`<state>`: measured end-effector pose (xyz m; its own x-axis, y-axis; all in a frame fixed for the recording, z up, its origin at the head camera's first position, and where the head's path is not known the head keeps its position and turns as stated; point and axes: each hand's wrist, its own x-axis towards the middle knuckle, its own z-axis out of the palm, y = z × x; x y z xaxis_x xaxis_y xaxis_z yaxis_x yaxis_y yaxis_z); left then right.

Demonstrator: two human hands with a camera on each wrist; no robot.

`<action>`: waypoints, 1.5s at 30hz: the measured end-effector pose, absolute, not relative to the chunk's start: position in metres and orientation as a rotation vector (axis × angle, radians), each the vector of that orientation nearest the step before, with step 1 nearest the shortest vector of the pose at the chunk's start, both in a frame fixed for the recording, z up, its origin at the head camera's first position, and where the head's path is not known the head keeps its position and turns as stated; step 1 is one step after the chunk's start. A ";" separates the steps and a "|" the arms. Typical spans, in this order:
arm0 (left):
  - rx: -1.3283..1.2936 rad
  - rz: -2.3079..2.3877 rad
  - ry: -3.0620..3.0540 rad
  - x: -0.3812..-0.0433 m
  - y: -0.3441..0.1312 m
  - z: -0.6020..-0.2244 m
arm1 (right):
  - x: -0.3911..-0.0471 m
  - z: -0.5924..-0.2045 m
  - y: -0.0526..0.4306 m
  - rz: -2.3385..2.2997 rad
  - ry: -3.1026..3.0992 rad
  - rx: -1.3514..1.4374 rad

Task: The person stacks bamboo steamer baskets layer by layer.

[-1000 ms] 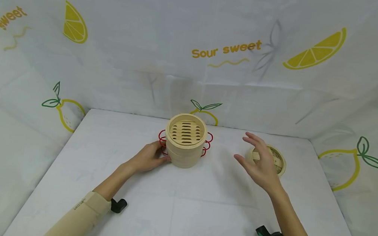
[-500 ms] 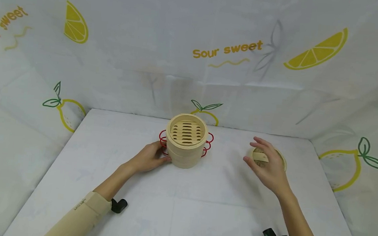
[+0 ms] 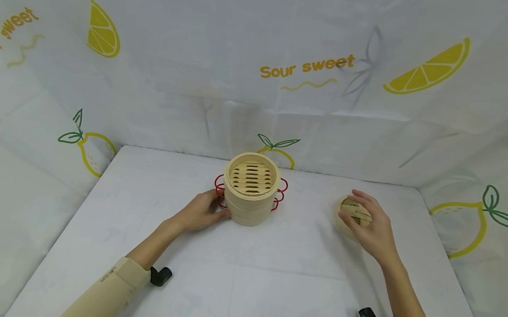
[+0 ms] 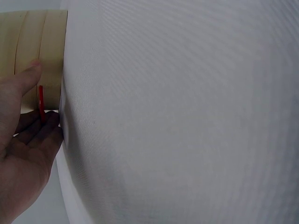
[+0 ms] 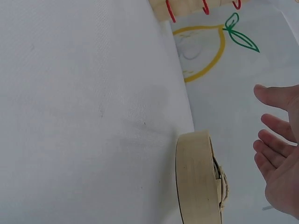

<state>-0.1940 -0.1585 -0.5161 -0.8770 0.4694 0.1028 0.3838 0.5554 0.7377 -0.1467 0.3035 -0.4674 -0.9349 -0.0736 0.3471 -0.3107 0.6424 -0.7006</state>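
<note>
A round bamboo steamer [image 3: 251, 206] with a slatted bottom inside and red handles [image 3: 282, 196] on both sides stands upright, stacked in tiers. My left hand [image 3: 201, 212] holds its left side, the thumb against the front wall. In the left wrist view the thumb lies on the steamer wall [image 4: 51, 51], while the fingers reach behind a red handle [image 4: 41, 100]. To the right, my right hand [image 3: 372, 229] hovers over a woven bamboo lid [image 3: 355, 211]. In the right wrist view a gap separates the spread thumb and fingers from the lid [image 5: 196, 179].
Both things stand on a white-covered table [image 3: 233, 287]. A white curtain [image 3: 190, 62] with lemon prints closes off the back and sides. Black devices [image 3: 159, 276] are strapped at both wrists.
My right hand has moved right and slightly down, from the lid's left side to over the lid. My left hand and the bamboo steamer have stayed where they were.
</note>
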 end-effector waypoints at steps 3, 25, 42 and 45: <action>0.738 1.224 2.678 -0.194 -0.158 -0.516 | -0.146 -0.469 0.307 1.182 -2.581 0.299; 0.725 1.228 2.679 -0.195 -0.156 -0.513 | -0.154 -0.493 0.343 1.119 -2.583 0.161; 0.681 1.196 2.677 -0.193 -0.157 -0.515 | -0.162 -0.509 0.353 1.101 -2.512 0.096; 0.683 1.196 2.685 -0.192 -0.157 -0.516 | -0.161 -0.509 0.352 1.082 -2.526 0.066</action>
